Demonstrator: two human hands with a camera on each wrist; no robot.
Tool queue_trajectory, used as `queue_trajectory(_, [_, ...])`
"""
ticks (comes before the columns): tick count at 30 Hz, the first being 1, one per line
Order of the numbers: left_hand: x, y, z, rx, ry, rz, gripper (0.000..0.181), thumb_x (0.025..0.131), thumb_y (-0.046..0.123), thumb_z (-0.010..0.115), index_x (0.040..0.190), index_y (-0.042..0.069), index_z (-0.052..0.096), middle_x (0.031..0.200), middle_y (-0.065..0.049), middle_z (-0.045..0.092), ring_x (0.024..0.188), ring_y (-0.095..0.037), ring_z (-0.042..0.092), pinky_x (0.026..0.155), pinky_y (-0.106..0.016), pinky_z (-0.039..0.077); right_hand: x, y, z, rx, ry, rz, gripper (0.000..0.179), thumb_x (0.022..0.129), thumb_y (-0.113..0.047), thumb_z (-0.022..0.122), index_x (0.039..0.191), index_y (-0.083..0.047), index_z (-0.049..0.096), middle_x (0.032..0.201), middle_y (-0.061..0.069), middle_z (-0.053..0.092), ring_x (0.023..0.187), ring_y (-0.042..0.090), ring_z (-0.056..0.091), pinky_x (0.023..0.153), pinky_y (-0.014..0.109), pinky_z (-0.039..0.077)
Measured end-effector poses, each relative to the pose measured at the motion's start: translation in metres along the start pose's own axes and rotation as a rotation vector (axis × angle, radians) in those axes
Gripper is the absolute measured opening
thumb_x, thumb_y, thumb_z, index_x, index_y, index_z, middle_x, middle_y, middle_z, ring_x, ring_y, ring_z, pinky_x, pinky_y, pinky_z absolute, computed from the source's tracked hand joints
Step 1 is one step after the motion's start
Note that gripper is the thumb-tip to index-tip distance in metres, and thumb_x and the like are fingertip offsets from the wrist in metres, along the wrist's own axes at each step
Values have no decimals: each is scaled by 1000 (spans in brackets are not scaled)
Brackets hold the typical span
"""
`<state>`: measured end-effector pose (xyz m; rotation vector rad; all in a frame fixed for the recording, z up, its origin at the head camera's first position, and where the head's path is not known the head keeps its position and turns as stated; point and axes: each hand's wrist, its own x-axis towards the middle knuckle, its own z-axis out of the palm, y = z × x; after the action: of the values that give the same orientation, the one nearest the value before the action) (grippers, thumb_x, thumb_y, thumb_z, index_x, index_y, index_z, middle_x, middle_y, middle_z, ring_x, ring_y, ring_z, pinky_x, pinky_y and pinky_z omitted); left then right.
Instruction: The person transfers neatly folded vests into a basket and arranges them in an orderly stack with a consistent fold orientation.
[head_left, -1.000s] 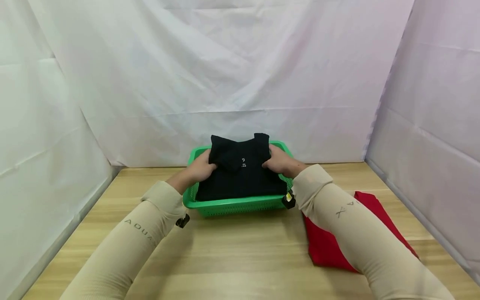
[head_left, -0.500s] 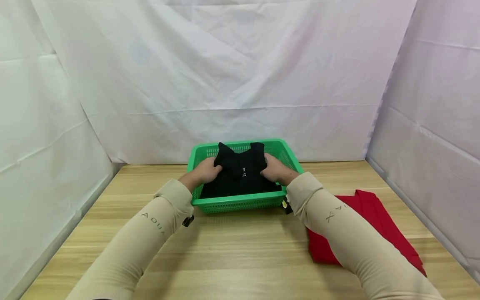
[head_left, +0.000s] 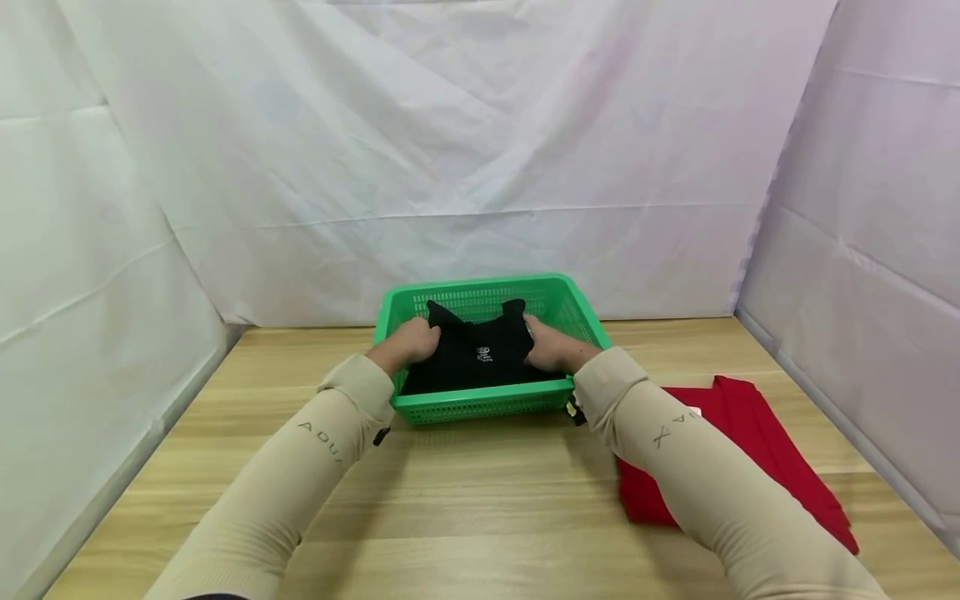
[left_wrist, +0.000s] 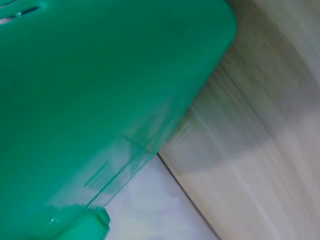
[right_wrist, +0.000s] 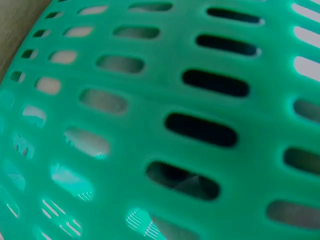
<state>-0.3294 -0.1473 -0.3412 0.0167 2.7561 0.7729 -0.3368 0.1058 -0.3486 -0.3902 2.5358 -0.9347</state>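
A folded black T-shirt (head_left: 480, 360) with a small white print lies low inside a green plastic basket (head_left: 483, 395). My left hand (head_left: 417, 340) grips its left side, and my right hand (head_left: 549, 343) grips the right side, fingers partly hidden by the cloth. Both hands are below the basket's back rim. The basket's wall (left_wrist: 100, 100) fills much of the left wrist view, where no hand shows. In the right wrist view the slotted basket wall (right_wrist: 150, 95) covers nearly everything, with dark patches behind several slots.
A folded red garment (head_left: 750, 429) lies on the wooden table (head_left: 465, 508) at the right, partly under my right forearm. White sheeting (head_left: 480, 150) hangs behind the basket and along both sides.
Both hands have lowered the black T-shirt deeper into the basket. Its upper edge has dropped below the back rim, uncovering more of the basket's inside.
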Motion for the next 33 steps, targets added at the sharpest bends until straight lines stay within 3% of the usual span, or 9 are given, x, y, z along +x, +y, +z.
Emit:
queue_trajectory(3, [0,3,3,51,19,-32,54,110,25,31,151,-10,24,89,-18,64,50,-14,41,60,-32,41,1,1,0,-1,14,14,92,98,5,51,160,-18,-13,155,21,42,60,17,44,59,32,42])
queue_trajectory(5, [0,5,5,101,60,-27,72,108,22,38,158,0,-9,100,-21,68,51,-15,45,56,-32,40,1,2,0,-1,25,22,95,97,6,52,160,-21,-15,135,22,61,50,14,36,53,30,39])
queue_trajectory(6, [-1,7,6,141,94,-12,74,107,20,41,159,2,-9,88,-18,67,50,-17,48,52,-32,40,1,2,-1,-3,32,22,96,97,6,52,160,-21,-15,126,20,67,49,13,36,52,29,39])
queue_trajectory(12, [-10,12,8,586,345,183,58,99,17,59,150,2,35,131,-27,57,84,-35,67,62,-42,57,1,-1,1,-36,37,-1,97,97,5,55,160,-22,-14,112,21,70,50,13,36,53,29,39])
queue_trajectory(16, [-16,13,10,693,234,259,24,96,24,67,110,5,67,102,-18,68,83,-28,66,64,-39,56,1,-2,3,-49,17,-10,95,98,4,54,160,-21,-13,127,23,65,50,12,37,54,29,39])
queue_trajectory(20, [-20,15,11,639,103,341,21,97,22,66,80,10,67,70,-6,63,61,-18,59,55,-32,48,0,-2,3,-63,14,-15,93,98,4,53,161,-21,-12,118,20,71,50,12,36,54,29,39])
queue_trajectory(26, [-24,15,14,669,74,411,38,97,25,66,132,8,61,126,-15,64,110,-28,64,89,-43,56,0,-1,4,-76,10,-20,95,97,5,53,160,-21,-13,114,18,72,49,11,35,53,28,38])
queue_trajectory(30, [-24,14,15,687,59,317,62,100,34,61,153,12,40,153,-18,43,136,-35,49,104,-52,48,2,0,6,-101,26,-26,100,96,5,56,159,-23,-17,95,21,69,49,16,38,52,29,38])
queue_trajectory(33, [-24,13,14,695,18,224,65,102,39,55,157,15,32,160,-16,33,145,-37,38,111,-56,40,1,-1,8,-172,63,-60,102,94,5,60,161,-23,-13,129,33,54,67,28,58,57,32,43])
